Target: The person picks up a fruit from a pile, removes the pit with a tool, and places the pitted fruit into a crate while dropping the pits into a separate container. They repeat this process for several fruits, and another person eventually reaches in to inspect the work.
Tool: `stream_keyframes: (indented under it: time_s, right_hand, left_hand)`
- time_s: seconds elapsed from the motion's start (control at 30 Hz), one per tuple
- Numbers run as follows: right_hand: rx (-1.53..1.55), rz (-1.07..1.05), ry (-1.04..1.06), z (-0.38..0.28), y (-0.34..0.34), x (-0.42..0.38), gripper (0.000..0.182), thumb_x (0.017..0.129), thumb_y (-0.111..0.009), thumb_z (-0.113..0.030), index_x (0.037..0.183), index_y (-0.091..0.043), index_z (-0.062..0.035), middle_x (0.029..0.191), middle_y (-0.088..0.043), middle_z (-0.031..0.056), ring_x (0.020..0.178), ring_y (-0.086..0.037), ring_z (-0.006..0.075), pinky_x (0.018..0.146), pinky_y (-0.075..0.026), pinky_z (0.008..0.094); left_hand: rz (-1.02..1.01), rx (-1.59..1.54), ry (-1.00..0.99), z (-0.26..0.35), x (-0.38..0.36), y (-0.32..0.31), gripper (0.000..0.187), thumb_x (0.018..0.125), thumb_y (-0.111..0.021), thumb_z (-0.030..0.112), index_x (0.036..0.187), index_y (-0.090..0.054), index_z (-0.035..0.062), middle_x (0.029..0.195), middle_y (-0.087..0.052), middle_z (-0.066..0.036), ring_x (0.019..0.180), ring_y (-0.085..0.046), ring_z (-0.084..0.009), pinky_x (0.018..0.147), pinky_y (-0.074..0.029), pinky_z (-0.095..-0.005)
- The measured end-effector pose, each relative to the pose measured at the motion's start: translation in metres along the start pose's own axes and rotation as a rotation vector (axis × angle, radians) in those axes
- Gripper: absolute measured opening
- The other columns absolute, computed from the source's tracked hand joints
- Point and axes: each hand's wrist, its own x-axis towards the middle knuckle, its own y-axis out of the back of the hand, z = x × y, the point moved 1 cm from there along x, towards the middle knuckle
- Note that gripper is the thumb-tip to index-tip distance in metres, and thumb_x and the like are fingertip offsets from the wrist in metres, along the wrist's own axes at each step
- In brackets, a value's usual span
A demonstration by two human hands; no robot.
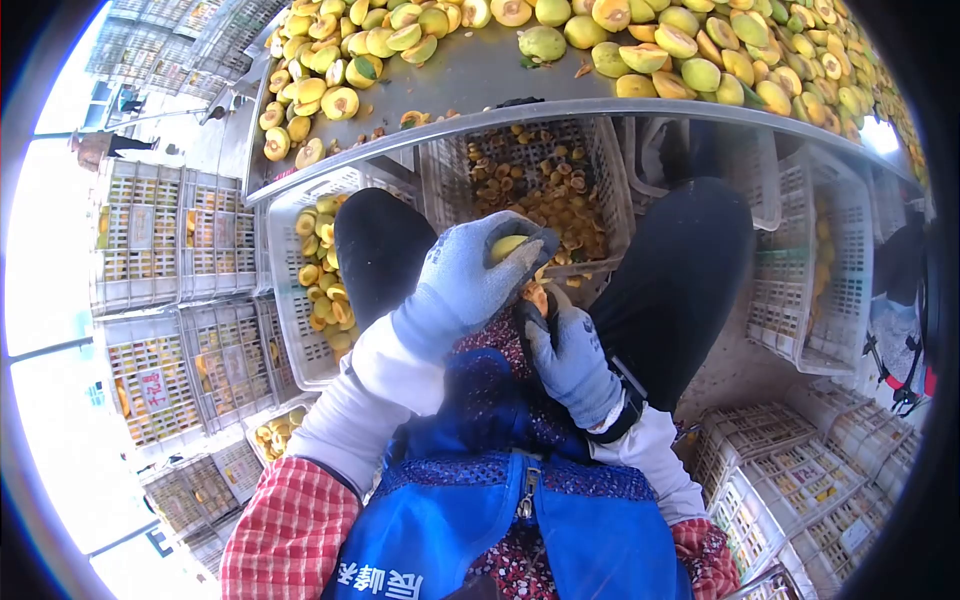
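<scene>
My left hand [462, 268], in a grey-blue glove with darker fingers, is closed around a yellow-green peach [507, 247] above my lap. Just below and to its right, my right hand [575, 368] is gloved too, its fingers pinched at a ragged orange piece of peach flesh [537, 298]. The two hands nearly touch, and any tool between them is hidden. Under them, between my knees, stands a crate [612, 185] holding dark pits and scraps [560, 215].
A metal table [450, 88] heaped with halved peaches [675, 40] crosses in front of me. Left of my knee is a white crate [290, 300] of peach halves. Stacked crates [140, 235] line the left side, with more crates [790, 480] at the right.
</scene>
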Motion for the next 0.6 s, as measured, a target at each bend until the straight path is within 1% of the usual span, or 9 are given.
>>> stream_keyframes:
  time_s: [0.07,0.17,0.27,0.37,0.43,0.47,0.53,0.57,0.6]
  right_hand:
    - [-0.008,-0.102,-0.071,-0.005,0.002,0.001,0.048,0.086,-0.056,-0.03,0.117,-0.047,0.0057,0.089,-0.058,0.0252,0.082,-0.059,0.0393,0.072,-0.046,0.0428]
    - [-0.08,0.024,0.088,-0.005,-0.001,-0.002,0.049,0.085,-0.055,-0.033,0.116,-0.046,0.0044,0.083,-0.058,0.0251,0.076,-0.059,0.0402,0.069,-0.046,0.044]
    - [0.0,0.01,0.043,0.005,-0.012,-0.005,0.048,0.085,-0.056,-0.029,0.118,-0.046,0.0049,0.091,-0.058,0.0258,0.083,-0.058,0.0391,0.074,-0.046,0.0436]
    - [0.102,0.109,0.071,0.026,-0.027,-0.013,0.047,0.086,-0.057,-0.024,0.121,-0.046,0.0054,0.1,-0.057,0.0238,0.091,-0.058,0.0355,0.08,-0.045,0.0417]
    - [0.359,0.038,-0.102,0.018,-0.022,-0.013,0.045,0.088,-0.056,-0.019,0.125,-0.045,0.0048,0.108,-0.056,0.0186,0.1,-0.055,0.0271,0.086,-0.044,0.0355]
    - [0.359,0.035,-0.102,0.013,-0.025,-0.013,0.045,0.088,-0.056,-0.019,0.125,-0.045,0.0048,0.108,-0.056,0.0186,0.1,-0.055,0.0271,0.086,-0.044,0.0355]
    - [1.057,0.186,-0.294,0.006,-0.032,-0.012,0.037,0.092,-0.054,-0.027,0.117,-0.05,-0.0005,0.09,-0.058,0.0098,0.077,-0.058,0.0168,0.066,-0.048,0.0274]
    - [1.059,0.187,-0.296,0.003,-0.022,-0.011,0.037,0.092,-0.054,-0.027,0.117,-0.05,-0.0005,0.09,-0.058,0.0098,0.077,-0.058,0.0168,0.066,-0.048,0.0274]
    - [1.292,-0.119,-0.435,0.0,-0.009,-0.007,0.032,0.093,-0.052,-0.032,0.111,-0.05,-0.0051,0.079,-0.055,0.006,0.063,-0.053,0.0134,0.054,-0.043,0.0249]
  left_hand:
    - [-0.001,0.004,-0.011,0.008,-0.002,0.004,0.021,0.087,-0.057,0.012,0.101,-0.061,-0.0027,0.085,-0.065,-0.008,0.08,-0.059,-0.0101,0.075,-0.048,-0.026]
    - [-0.022,0.013,0.003,0.013,-0.004,0.004,0.02,0.085,-0.058,0.011,0.1,-0.061,-0.0025,0.085,-0.066,-0.009,0.08,-0.06,-0.0105,0.075,-0.048,-0.026]
    - [0.032,0.027,-0.009,0.011,-0.003,0.001,0.02,0.083,-0.059,0.01,0.099,-0.062,-0.0019,0.084,-0.066,-0.009,0.079,-0.06,-0.0108,0.075,-0.048,-0.0259]
    - [0.056,0.037,-0.017,0.009,-0.001,-0.002,0.021,0.082,-0.059,0.008,0.099,-0.062,-0.0025,0.084,-0.065,-0.009,0.08,-0.06,-0.0106,0.075,-0.048,-0.0257]
    - [0.08,-0.047,-0.156,0.008,0.002,-0.005,0.021,0.082,-0.058,0.008,0.1,-0.061,-0.0039,0.088,-0.065,-0.008,0.082,-0.059,-0.0108,0.076,-0.048,-0.026]
    - [0.082,-0.047,-0.154,0.008,0.002,-0.006,0.021,0.082,-0.058,0.008,0.1,-0.061,-0.0039,0.088,-0.065,-0.008,0.082,-0.059,-0.0108,0.076,-0.048,-0.026]
    - [0.009,-0.341,-0.146,0.008,0.004,-0.008,0.023,0.084,-0.058,0.011,0.1,-0.061,-0.0049,0.093,-0.064,-0.007,0.085,-0.058,-0.011,0.076,-0.048,-0.0255]
    - [0.007,-0.34,-0.144,0.006,0.005,-0.009,0.023,0.084,-0.058,0.011,0.1,-0.061,-0.0049,0.093,-0.064,-0.007,0.085,-0.058,-0.011,0.076,-0.048,-0.0255]
    - [-0.004,-0.413,-0.161,0.004,0.006,-0.01,0.025,0.085,-0.058,0.014,0.101,-0.061,-0.0048,0.094,-0.064,-0.007,0.085,-0.058,-0.011,0.077,-0.047,-0.0252]
